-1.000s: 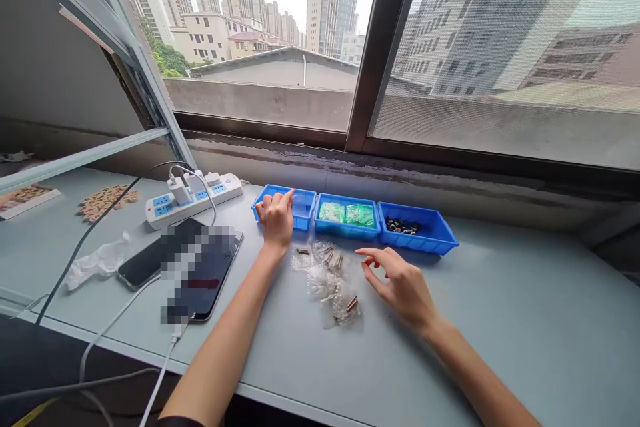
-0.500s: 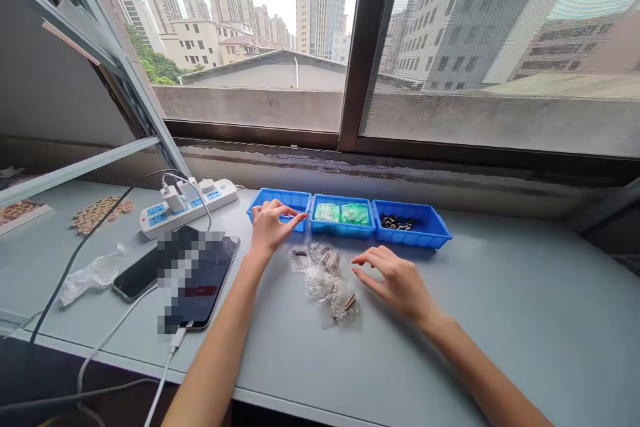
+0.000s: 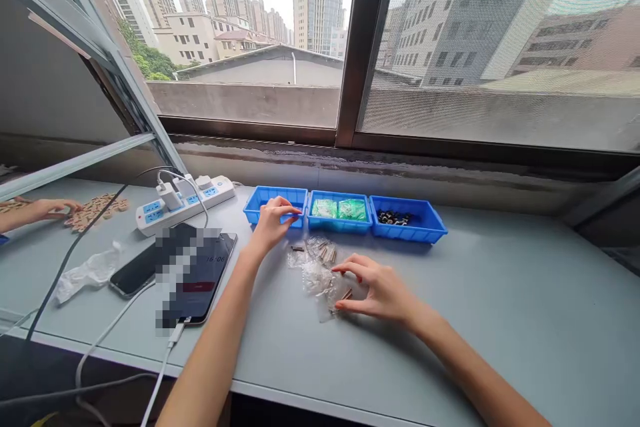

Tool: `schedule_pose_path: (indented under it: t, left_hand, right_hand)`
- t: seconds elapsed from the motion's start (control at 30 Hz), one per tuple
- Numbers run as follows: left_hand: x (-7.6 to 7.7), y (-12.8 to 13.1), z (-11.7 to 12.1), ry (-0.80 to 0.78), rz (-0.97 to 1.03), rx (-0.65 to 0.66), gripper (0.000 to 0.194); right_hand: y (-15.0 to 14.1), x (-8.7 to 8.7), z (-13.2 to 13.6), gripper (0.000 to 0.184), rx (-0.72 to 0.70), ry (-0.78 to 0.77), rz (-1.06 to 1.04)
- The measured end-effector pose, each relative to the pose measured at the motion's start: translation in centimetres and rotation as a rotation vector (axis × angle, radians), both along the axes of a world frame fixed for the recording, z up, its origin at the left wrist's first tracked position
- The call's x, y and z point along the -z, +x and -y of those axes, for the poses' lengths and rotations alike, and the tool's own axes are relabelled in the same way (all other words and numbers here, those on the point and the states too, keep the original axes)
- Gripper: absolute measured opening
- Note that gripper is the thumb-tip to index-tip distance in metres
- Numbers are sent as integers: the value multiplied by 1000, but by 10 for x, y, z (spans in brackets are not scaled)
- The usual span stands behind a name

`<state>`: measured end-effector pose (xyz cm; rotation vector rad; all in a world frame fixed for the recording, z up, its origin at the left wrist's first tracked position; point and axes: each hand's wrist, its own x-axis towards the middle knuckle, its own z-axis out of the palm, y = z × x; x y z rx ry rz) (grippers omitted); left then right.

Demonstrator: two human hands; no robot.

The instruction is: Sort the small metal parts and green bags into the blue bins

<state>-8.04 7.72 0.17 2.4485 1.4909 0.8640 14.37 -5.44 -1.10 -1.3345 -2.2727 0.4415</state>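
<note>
The clear bags of small metal pieces lay on the surface, the left blue bin at their eleven o'clock. At their three o'clock, my right hand had thumb and fingers spread about the nearest bag; I couldn't tell if they touched. My left hand was by that bin; whether its fingers pinched anything, I couldn't see. I judged the step a reach, calling next for a light pinch.
</note>
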Motion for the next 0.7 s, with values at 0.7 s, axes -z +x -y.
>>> schedule_pose_path:
  t: [0.7]
  left_hand:
    - [-20, 41, 49, 82, 15, 362, 23]
  right_hand:
    - [30, -9, -16, 33, 487, -200, -670]
